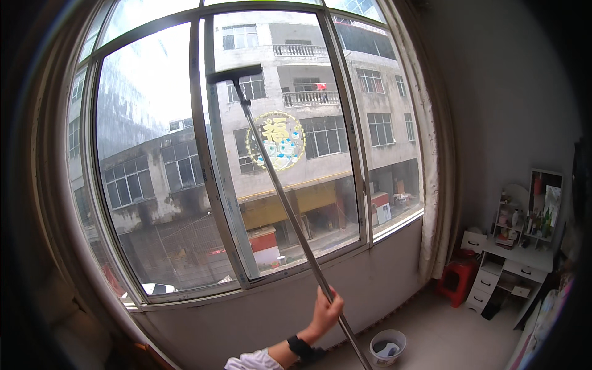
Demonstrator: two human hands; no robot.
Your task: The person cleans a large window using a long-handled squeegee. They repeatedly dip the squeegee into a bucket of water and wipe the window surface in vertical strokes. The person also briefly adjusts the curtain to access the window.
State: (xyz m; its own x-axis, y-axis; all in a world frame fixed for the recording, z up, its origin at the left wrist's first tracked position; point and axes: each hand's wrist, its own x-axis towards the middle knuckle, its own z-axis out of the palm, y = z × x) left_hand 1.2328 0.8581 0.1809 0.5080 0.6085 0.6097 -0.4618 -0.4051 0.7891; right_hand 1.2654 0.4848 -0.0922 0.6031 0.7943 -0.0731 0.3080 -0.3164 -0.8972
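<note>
My left hand (pixel 328 307), with a dark band on its wrist, is closed around the metal pole (pixel 300 236) of a long-handled window squeegee. The pole slants from the bottom edge up to the squeegee's dark head (pixel 235 73), which lies at the upper left part of the middle window pane (pixel 286 203). Behind the pole, a round decorative sticker (pixel 276 141) is on the glass. My right hand is out of view; the pole's lower end is cut off by the picture's bottom edge.
A white bucket (pixel 387 358) with water and something in it stands on the floor at lower right. Beyond are a red plastic stool (pixel 455 282) and a white dressing table (pixel 522 254). Curtains (pixel 439 162) hang on both sides; a bed edge (pixel 536 337) shows at right.
</note>
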